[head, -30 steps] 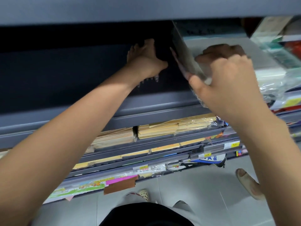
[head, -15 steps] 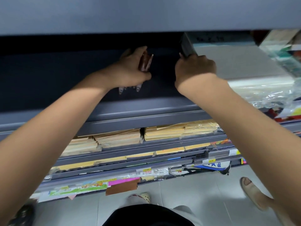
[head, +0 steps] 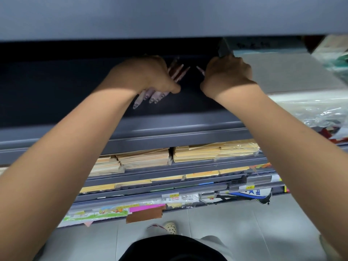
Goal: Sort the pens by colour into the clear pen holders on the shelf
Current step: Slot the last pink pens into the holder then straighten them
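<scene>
**A:** Where are the pens (head: 177, 71)?

**B:** In the left hand (head: 146, 76). It is clenched round a bundle of them, deep inside the dark recess of the shelf (head: 169, 127), well behind its grey front edge. The shafts cross the fist at a slant. Their pale ends fan out above the knuckles towards the right, and the other ends stick out below the heel of the hand.

**A:** What colour are they?

**B:** Pinkish to brownish in this dim light. I cannot tell more exactly.

**A:** And the right hand (head: 227, 74)?

**B:** It is at the same depth, just right of the bundle but apart from it. Its fingers are curled. The tip of a single pen (head: 200, 70) pokes out of its left side and points up towards the fanned ends. The rest of that pen is hidden in the grip.

**A:** Is there a holder nearby?

**B:** A clear panel (head: 224, 48) rises just above the right hand's knuckles, against the underside of the upper board (head: 169, 16). Whether the fingers touch it, I cannot tell.

**A:** And lower down?

**B:** Stacks of brown envelopes (head: 143, 159) lie along the front edge of the next tier. Below them is grey floor (head: 244, 223), with a pale sandal (head: 170, 227) on it.
</scene>
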Motion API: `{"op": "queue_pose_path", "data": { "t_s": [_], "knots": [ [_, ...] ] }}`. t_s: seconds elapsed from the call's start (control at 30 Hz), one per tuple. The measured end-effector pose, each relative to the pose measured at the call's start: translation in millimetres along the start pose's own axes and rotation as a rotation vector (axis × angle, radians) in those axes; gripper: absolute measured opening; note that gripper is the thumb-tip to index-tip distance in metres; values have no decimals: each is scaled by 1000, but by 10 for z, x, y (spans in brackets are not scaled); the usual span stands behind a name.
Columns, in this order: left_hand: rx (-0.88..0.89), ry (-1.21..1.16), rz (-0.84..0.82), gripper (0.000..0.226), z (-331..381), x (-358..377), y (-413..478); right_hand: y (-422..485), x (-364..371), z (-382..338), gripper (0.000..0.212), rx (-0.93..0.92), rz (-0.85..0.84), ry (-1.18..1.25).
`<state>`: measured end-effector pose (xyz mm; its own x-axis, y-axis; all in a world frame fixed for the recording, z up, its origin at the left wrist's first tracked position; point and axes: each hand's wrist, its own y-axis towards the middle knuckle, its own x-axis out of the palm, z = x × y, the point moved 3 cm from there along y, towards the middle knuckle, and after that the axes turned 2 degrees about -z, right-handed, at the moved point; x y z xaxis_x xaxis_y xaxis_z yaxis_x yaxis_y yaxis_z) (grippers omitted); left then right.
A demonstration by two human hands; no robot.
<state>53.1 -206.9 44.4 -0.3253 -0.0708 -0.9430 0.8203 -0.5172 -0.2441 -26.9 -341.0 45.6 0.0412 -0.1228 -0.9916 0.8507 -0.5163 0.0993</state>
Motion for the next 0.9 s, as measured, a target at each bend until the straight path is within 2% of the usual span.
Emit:
{"op": "queue_pose_path", "data": {
  "t_s": [0.1, 0.23, 0.4, 0.5, 0.57, 0.67, 0.73, 0.83, 0.9],
  "knots": [
    [-28, 26, -12, 54, 38, 43, -34, -44, 21, -26, 32, 15, -30, 56],
    [-42, 22, 80, 33, 58, 120, -55, -145, 43, 28, 41, 74, -46, 176],
    [-126, 128, 214, 45, 96, 177, -81, -280, 38, 166, 48, 111, -76, 296],
    [-141, 55, 244, 43, 104, 164, -177, -365, 74, 261, 46, 83, -51, 400],
    [-139, -97, 226, 33, 91, 157, -326, -451, 131, 301, 35, 11, -37, 592],
    [-139, -447, 162, 18, 45, 231, -641, -582, 194, 335, 8, -50, 5, 998],
    [-157, -720, 169, 19, -35, 348, -888, -698, 227, 334, 7, -85, -52, 1224],
    [-165, -1075, 206, 10, -195, 604, -1300, -945, 252, 325, 20, -170, -200, 1430],
    [-158, -1244, 239, 9, -328, 805, -1585, -1128, 264, 285, 11, -259, -295, 1527]
  ]
}}
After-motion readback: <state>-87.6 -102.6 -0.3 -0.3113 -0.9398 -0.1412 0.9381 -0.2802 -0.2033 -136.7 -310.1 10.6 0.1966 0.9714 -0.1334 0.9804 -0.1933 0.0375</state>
